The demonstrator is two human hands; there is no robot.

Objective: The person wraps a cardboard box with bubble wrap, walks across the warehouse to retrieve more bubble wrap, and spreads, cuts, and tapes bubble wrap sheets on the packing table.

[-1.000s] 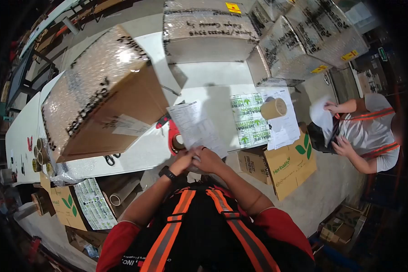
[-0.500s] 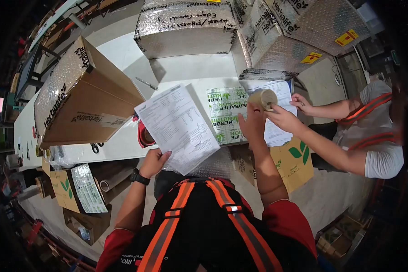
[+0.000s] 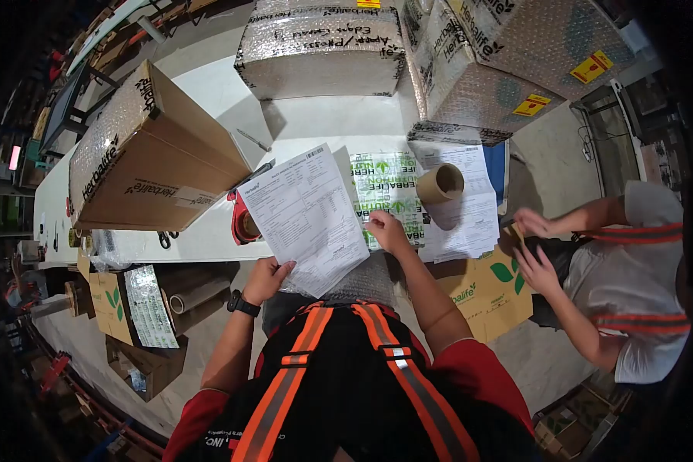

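The step in hand looks like reading or sorting paperwork: a printed sheet, print side up, is held at the near edge of the white tabletop. Judging by the grip, any next move with it calls for a steady pinch, so the page does not slip or crease, and for fingers on its free edge if it is to be turned or lifted squarely.

The sheet lies between the two hands and slightly beyond the left one. The left hand pinches its lower left edge, thumb on top. The right hand is just beside its right edge, fingers bent and tips drawn close together; whether they touch the page or pinch anything, I cannot tell.

To the right of the sheet, under the right hand's reach, is a green-printed package. Farther right of the sheet, a hollow cardboard roll rests on other papers. Just left of the sheet is a red tape dispenser, with a large carton beyond that. Well to the sheet's right, a co-worker's hands are near a small tan piece.
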